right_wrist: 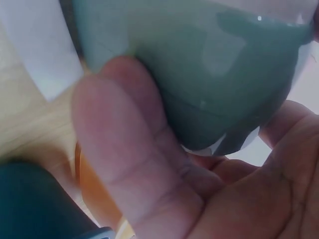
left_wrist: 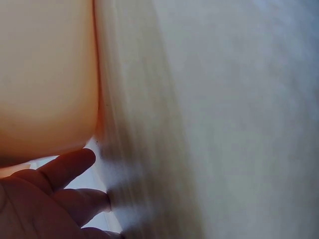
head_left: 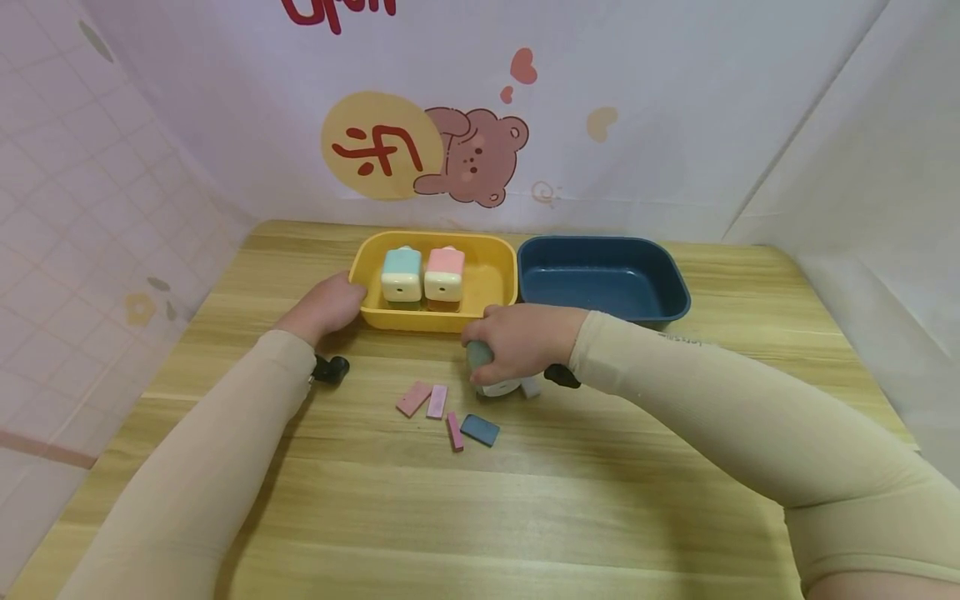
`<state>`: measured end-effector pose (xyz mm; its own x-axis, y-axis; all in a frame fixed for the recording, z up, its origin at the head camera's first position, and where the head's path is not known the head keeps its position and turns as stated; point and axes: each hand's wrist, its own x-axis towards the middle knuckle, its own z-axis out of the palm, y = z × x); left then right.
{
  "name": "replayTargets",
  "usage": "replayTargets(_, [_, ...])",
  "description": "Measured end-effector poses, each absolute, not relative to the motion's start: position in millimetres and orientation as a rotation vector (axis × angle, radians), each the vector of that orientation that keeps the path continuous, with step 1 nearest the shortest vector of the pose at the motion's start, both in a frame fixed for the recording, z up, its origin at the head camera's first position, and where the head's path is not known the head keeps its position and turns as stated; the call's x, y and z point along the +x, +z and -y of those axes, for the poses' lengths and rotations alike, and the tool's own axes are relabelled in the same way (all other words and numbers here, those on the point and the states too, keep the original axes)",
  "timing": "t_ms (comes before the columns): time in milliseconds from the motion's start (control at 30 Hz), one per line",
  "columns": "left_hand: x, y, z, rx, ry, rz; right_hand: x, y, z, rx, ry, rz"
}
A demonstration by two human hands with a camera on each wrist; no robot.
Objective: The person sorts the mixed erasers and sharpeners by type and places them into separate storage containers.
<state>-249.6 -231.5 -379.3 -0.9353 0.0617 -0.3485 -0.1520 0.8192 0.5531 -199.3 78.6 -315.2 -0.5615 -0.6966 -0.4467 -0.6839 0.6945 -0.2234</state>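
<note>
My right hand [head_left: 521, 337] grips a green and white pencil sharpener [head_left: 480, 356] close over the table, in front of the yellow bin [head_left: 420, 321]. In the right wrist view, its glossy green body [right_wrist: 199, 74] sits between my curled fingers and thumb. At the bin's left end, my left hand [head_left: 330, 307] holds the rim; in the left wrist view, fingers [left_wrist: 70, 167] lie against the outer wall [left_wrist: 50, 74]. Inside the bin stand a blue and cream sharpener [head_left: 402, 275] and a pink and cream one [head_left: 445, 275], side by side, holes facing me.
A dark blue bin [head_left: 603, 287] adjoins the yellow one on the right. Small flat erasers lie on the table [head_left: 480, 517]: a pink one [head_left: 414, 399], a lilac one [head_left: 437, 402], a narrow magenta one [head_left: 455, 432], a blue one [head_left: 480, 430], and a grey one [head_left: 531, 387] beside the held sharpener.
</note>
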Motion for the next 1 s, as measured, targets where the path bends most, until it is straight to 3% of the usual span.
replayTargets(1000, [-250.0,-381.9,232.8,-0.055,0.860,-2.659,-197.2,-322.3,-74.0,-1.016,-0.017,-2.378])
